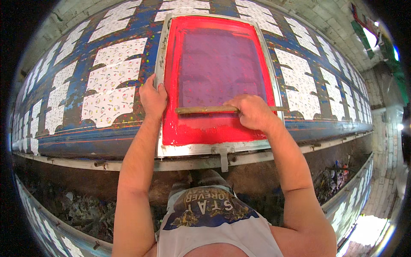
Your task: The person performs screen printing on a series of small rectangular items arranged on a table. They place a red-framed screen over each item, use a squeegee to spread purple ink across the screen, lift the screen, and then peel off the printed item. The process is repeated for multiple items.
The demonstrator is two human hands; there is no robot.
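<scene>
In front of me a screen-printing frame [192, 150] with a pale border lies flat on a long table. Its mesh [222, 64] looks purple in the middle, and red ink [205, 132] surrounds it, thickest along the near end. My right hand [253, 112] is closed around a long squeegee [201, 110] that lies crosswise over the near part of the mesh. The squeegee's right end sticks out past the frame's right side. My left hand [153, 97] grips the frame's left edge, with its thumb up and the other fingers partly hidden.
White printed fabric pieces [114, 81] lie in rows on the stained blue table [85, 139], on both sides of the frame. A metal rail [188, 164] with a bracket [224, 158] runs along the near edge. Behind me, scraps [92, 212] litter the floor beside another table [64, 231].
</scene>
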